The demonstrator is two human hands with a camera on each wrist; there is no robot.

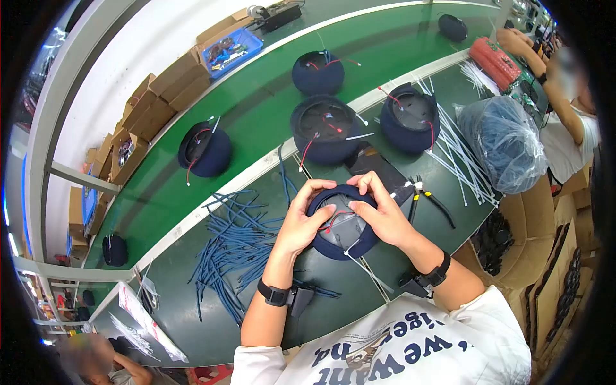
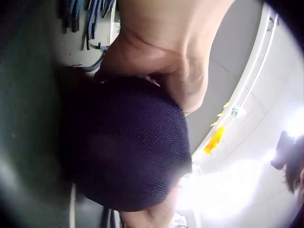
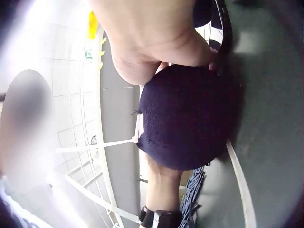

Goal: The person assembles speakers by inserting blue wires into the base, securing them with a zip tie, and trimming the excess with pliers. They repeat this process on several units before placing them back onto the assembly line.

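Note:
Between both hands sits a round housing covered in navy knit fabric [image 1: 363, 248], its open grey side facing up with a red wire across it. My left hand [image 1: 300, 224] grips its left rim, fingers around the far edge and thumb pressed over the inner edge. Opposite it, my right hand [image 1: 387, 221] holds the right rim the same way. A white cable tie [image 1: 369, 269] is fastened at the near edge, its tail pointing toward the body. The knit outside of the housing [image 2: 133, 142] fills the left wrist view and hides most fingertips.
Dark blue cords [image 1: 231, 250] lie heaped at left. Similar navy housings [image 1: 327, 149] stand beyond the hands. To the right are cutters [image 1: 416, 200], loose white cable ties [image 1: 449, 167] and a filled plastic bag [image 1: 500, 144]. Another person [image 1: 568, 128] works at far right.

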